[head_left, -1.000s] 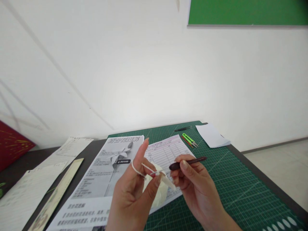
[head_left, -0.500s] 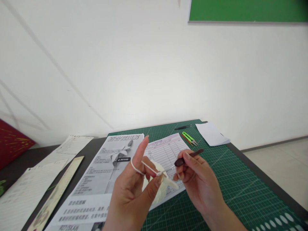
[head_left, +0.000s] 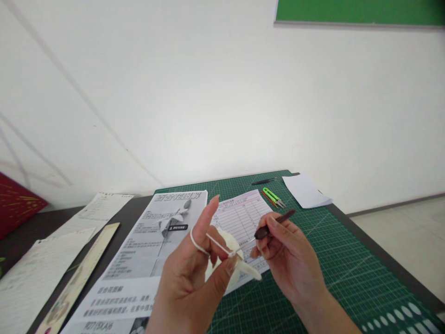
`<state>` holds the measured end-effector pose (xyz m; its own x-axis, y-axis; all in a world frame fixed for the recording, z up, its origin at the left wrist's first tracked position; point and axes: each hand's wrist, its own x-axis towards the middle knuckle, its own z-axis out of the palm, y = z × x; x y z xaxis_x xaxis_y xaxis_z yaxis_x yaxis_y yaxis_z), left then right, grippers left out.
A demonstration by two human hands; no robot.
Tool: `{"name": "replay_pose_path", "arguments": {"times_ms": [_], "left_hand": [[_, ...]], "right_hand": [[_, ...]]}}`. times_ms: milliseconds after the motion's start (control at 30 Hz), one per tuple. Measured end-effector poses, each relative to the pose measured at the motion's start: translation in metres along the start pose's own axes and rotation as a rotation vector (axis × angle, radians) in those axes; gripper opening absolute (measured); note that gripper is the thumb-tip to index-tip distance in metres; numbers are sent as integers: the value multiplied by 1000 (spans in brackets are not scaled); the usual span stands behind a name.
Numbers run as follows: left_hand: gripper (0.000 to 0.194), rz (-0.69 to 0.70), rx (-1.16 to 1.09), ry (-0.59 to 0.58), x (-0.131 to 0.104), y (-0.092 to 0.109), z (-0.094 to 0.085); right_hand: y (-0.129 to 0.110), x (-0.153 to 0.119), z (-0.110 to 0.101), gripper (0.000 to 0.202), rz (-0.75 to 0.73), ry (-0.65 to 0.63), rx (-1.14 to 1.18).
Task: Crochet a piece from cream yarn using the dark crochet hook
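White yarn [head_left: 217, 242] loops round the raised index finger of my left hand [head_left: 194, 278], whose thumb and other fingers pinch a small white crocheted piece [head_left: 251, 270]. My right hand [head_left: 290, 260] grips the dark brown handle of a crochet hook [head_left: 274, 224]. The hook's thin metal shaft points left to the yarn at my left fingertips; its very tip is too small to make out. Behind my left hand is a pale, rounded mass [head_left: 227, 239], partly hidden by the fingers.
A green cutting mat [head_left: 347, 260] bears a printed sheet with a flower picture [head_left: 139, 246], a lined form [head_left: 239, 211], green snips [head_left: 273, 196], a dark slim tool [head_left: 263, 181] and white paper [head_left: 306, 191]. At left are a ruler [head_left: 83, 273] and handwritten sheets [head_left: 38, 269].
The crocheted piece has tilted slightly, its end lower and further right. Both hands keep their holds and have shifted very little. The whole view has moved slightly.
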<state>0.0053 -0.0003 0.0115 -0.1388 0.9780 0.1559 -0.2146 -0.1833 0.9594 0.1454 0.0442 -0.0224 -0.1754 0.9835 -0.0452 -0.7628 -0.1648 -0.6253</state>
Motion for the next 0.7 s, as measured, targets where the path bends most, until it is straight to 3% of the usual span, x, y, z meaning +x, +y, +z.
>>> {"name": "replay_pose_path", "arguments": {"times_ms": [700], "left_hand": [[58,-8,28,-22,0,3,-2]], "right_hand": [[-2,0,0,16,-39,-5,-33]]}}
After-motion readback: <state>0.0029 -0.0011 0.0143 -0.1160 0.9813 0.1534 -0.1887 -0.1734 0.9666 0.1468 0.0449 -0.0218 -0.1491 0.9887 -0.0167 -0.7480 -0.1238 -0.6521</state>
